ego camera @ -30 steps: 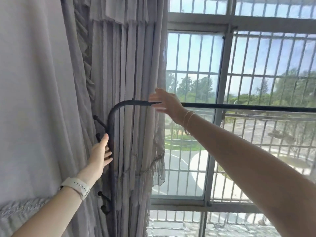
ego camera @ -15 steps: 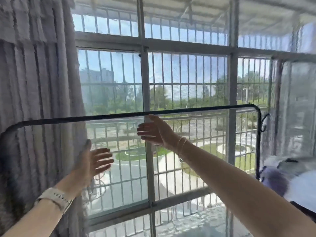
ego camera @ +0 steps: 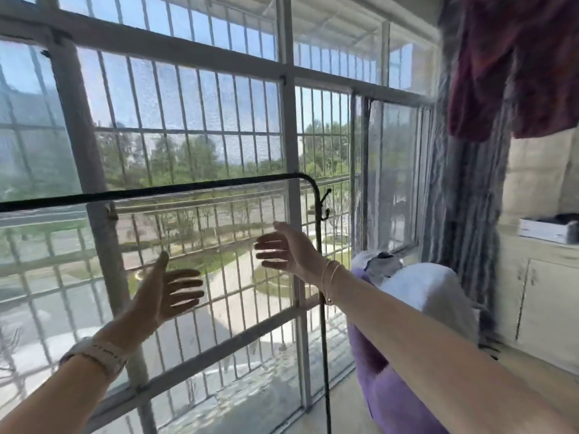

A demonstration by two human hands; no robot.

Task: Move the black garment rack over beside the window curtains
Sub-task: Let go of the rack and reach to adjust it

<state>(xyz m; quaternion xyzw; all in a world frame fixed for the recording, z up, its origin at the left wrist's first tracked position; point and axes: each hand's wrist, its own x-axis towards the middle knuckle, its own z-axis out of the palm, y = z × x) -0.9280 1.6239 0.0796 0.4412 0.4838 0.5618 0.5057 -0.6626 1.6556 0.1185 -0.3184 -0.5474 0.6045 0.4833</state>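
— Hands first, going left to right: what is the left hand [ego camera: 169, 292] doing?

— It is reaching forward with a pale watch [ego camera: 97, 358] on the wrist. The thumb is pointing up and the 4 fingers are lying loosely apart, pointing right. It is holding nothing and touching nothing.

— And the black garment rack [ego camera: 200, 187]?

— Its top bar is running across the view from the left edge, above both hands, then bending down at a rounded corner into an upright post. 2 small hooks are sticking out from that post. The rack is standing just in front of the barred window [ego camera: 286, 120].

— Is the right hand [ego camera: 282, 249] gripping it?

— No. It is hovering just left of the post, palm facing left, fingers slightly spread and empty. Thin bracelets [ego camera: 329, 277] are sitting on the wrist, which is crossing in front of the post.

— Further right?

— Purple and white bedding [ego camera: 423, 296] is lying low beside the post. Grey window curtains [ego camera: 463, 198] are hanging near the rack's right end, with a dark red cloth [ego camera: 517, 57] hanging above. A pale cabinet [ego camera: 539, 292] is standing at the far right.
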